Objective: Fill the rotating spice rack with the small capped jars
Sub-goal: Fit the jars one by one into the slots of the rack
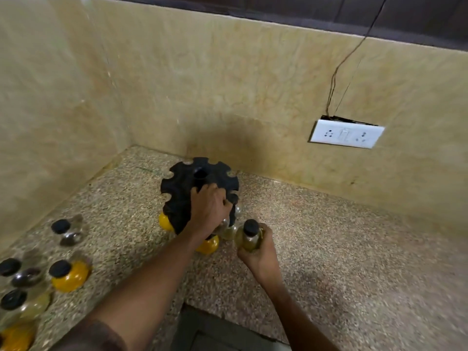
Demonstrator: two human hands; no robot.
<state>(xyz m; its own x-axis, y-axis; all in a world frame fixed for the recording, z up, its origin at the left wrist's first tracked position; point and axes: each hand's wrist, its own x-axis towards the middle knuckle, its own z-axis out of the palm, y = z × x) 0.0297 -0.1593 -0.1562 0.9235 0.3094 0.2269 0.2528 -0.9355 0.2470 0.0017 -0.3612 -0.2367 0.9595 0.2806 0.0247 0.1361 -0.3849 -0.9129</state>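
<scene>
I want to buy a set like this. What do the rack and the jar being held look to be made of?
Spice rack: probably moulded plastic; matt black, one-piece notched discs.
Jar in the right hand: clear and glossy, yellowish contents showing through; glass or clear plastic, hard to tell. Its cap looks like black plastic.

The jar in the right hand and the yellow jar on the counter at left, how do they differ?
The held jar has pale greenish contents; the yellow jar is filled bright yellow. The held jar is gripped in the right hand beside the rack; the yellow jar stands free on the counter. Both have black caps.
</scene>
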